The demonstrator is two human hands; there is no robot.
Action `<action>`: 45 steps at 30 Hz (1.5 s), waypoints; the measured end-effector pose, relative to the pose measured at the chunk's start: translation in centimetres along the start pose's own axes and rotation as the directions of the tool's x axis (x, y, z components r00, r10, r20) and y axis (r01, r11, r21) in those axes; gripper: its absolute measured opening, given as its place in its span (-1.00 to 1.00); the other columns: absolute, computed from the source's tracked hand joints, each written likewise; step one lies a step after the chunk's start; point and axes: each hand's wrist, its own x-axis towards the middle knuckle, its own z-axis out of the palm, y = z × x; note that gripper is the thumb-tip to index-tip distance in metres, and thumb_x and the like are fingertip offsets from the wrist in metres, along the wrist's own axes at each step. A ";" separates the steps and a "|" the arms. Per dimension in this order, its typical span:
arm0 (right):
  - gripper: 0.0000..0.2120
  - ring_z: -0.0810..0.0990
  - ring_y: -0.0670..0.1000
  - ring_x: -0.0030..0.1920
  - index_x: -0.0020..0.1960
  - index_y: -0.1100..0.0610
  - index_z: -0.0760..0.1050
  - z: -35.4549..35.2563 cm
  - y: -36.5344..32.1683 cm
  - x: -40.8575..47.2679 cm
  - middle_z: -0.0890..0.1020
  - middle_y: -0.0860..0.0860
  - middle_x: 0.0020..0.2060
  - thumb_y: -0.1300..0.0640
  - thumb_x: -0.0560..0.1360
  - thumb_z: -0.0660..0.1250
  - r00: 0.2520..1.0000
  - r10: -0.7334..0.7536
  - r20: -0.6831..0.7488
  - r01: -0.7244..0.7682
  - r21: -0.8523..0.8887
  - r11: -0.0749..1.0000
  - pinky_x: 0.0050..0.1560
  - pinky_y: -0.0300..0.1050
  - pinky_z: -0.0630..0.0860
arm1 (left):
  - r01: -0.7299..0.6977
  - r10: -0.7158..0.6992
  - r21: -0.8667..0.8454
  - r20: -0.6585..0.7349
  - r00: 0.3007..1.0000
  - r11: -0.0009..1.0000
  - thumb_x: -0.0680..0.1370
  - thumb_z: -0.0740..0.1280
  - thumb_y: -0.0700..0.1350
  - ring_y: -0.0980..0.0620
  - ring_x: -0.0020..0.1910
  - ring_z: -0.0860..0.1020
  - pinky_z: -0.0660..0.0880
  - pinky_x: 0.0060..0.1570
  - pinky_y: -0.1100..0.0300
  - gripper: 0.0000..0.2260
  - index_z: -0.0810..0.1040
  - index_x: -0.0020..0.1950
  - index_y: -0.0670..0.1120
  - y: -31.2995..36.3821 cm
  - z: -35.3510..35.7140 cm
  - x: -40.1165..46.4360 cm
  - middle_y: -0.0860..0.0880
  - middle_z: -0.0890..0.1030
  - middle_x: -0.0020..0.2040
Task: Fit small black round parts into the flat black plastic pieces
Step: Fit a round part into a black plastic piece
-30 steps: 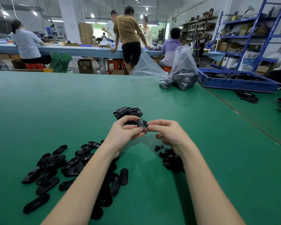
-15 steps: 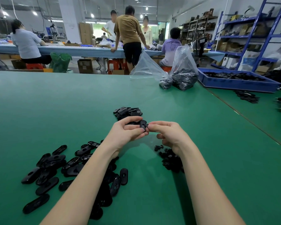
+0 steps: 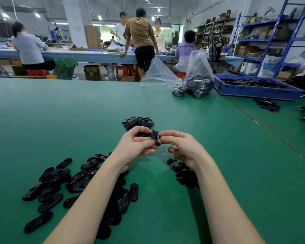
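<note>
Head view, only one I have: my left hand (image 3: pixel 136 144) pinches one flat black piece (image 3: pixel 155 138) between thumb and curled fingers, held up above the green table (image 3: pixel 77 111), roughly centre. The piece's long axis runs near-far from me, tilted a bit, with its near end at my left thumb. My right hand (image 3: pixel 180 147) meets it from the right, forefinger and thumb closed narrow at the piece's right edge. I judge there's a small round part in that pinch, but it's hidden by the fingertips, so can't confirm. So the coming move turns on this: the seat lies just left of my right fingertips, touching or nearly, and the push goes right-to-left across the short axis while the left hand braces. Both hands equally near; the right does the pressing. Stock: unfitted flat pieces (image 3: pixel 56 180) scattered near-left under and beside my left forearm, the round parts pile (image 3: pixel 183 173) just beneath my right wrist, and a small done pile (image 3: pixel 139 121) just beyond the hands. Open table between and beyond the piles, table seam (image 3: pixel 253 120) well off to the right, bags (image 3: pixel 197 81) and blue tray (image 3: pixel 257 88) far back. Plenty of room, with nothing crowding the hands. Risk, as I see it: part cocks in the seat or drops into the pile below.
</note>
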 end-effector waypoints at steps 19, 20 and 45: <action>-0.93 0.40 -0.12 -0.41 -0.10 0.05 0.71 0.4 0.1 0.2 0.68 -0.06 -0.20 0.09 0.44 0.49 0.992 0.011 -0.127 -0.031 -0.157 0.987 -0.49 -0.28 0.21 | -0.169 0.176 0.148 -0.040 0.984 0.974 0.44 0.47 -0.43 -0.03 -0.24 0.69 0.62 -0.17 0.25 -0.75 0.58 0.03 -0.18 0.2 0.6 -0.4 -0.17 0.70 -0.12; -0.93 0.39 -0.11 -0.41 -0.12 0.05 0.72 0.4 0.0 0.2 0.67 -0.06 -0.21 0.08 0.42 0.50 0.991 0.007 -0.136 -0.031 -0.175 0.984 -0.49 -0.27 0.22 | -0.177 0.186 0.170 -0.041 0.982 0.969 0.44 0.47 -0.43 -0.02 -0.24 0.69 0.61 -0.18 0.26 -0.75 0.58 0.03 -0.17 0.2 0.7 -0.4 -0.17 0.70 -0.12; -0.84 0.31 -0.11 -0.49 -0.06 0.03 0.66 0.8 0.0 0.0 0.72 -0.06 -0.26 0.10 0.40 0.58 0.987 0.030 -0.159 -0.038 -0.049 0.998 -0.57 -0.30 0.16 | -0.270 0.327 0.389 -0.087 0.941 0.881 0.42 0.49 -0.38 0.01 -0.21 0.70 0.62 -0.09 0.24 -0.75 0.61 -0.04 -0.07 0.2 1.1 -0.7 -0.05 0.71 -0.18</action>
